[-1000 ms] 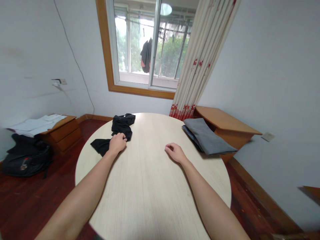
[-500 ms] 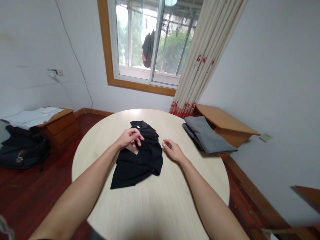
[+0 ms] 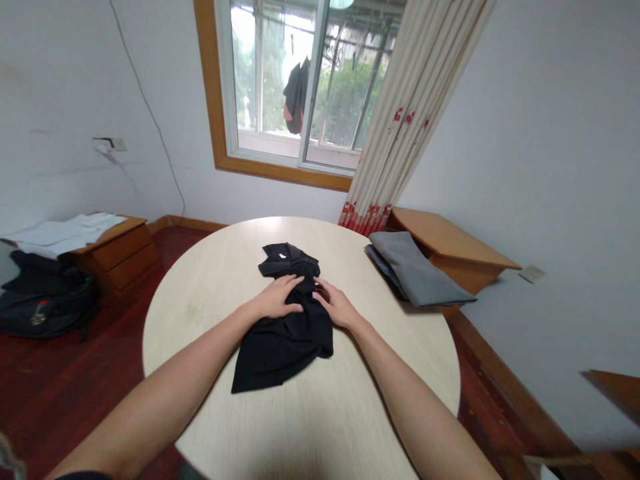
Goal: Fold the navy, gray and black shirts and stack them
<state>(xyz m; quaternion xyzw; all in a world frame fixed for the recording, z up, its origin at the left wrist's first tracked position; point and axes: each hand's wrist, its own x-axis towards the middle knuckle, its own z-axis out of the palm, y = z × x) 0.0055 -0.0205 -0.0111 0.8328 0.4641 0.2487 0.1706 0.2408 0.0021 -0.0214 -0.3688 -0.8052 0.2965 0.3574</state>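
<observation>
A crumpled black garment [image 3: 287,333] lies in the middle of the round pale wooden table [image 3: 210,280], its collar end with a small white label pointing toward the window. My left hand [image 3: 277,300] rests flat on the cloth with the fingers stretched out. My right hand [image 3: 336,305] lies on the garment's right side, fingers extended and close to the left hand's fingertips. Neither hand grips the fabric.
A folded grey garment [image 3: 415,273] lies at the table's right edge, partly over a low wooden cabinet [image 3: 450,247]. A wooden drawer unit [image 3: 117,250] with white cloth on it and a black bag [image 3: 45,300] stand at the left. A window and a curtain [image 3: 400,127] lie beyond.
The black garment came from the table's far left to the middle. My left hand let go of its pinch and now lies flat on the cloth; my right hand moved onto it.
</observation>
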